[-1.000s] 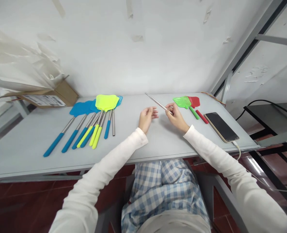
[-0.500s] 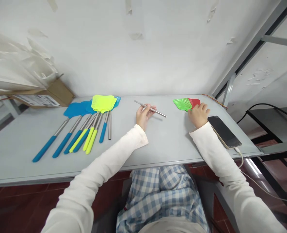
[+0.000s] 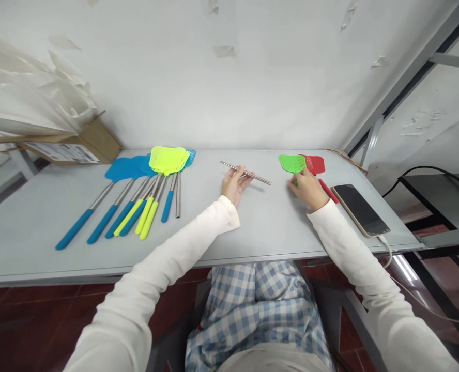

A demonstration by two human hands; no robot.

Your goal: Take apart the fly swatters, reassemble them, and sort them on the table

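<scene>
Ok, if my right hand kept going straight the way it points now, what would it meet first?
Your right hand would probably meet the green perforated plastic swatter head first, though depth is hard to judge.

This place looks like a simple workroom, of which exact kind I cannot tell. The white wall [image 3: 272,93] carries torn scraps of tape, the floor [image 3: 31,320] has red tiles, a cardboard box [image 3: 100,140] stands by the tabletop's [image 3: 268,227] far left corner, and several similar fly swatters [image 3: 169,159] lie together.
</scene>
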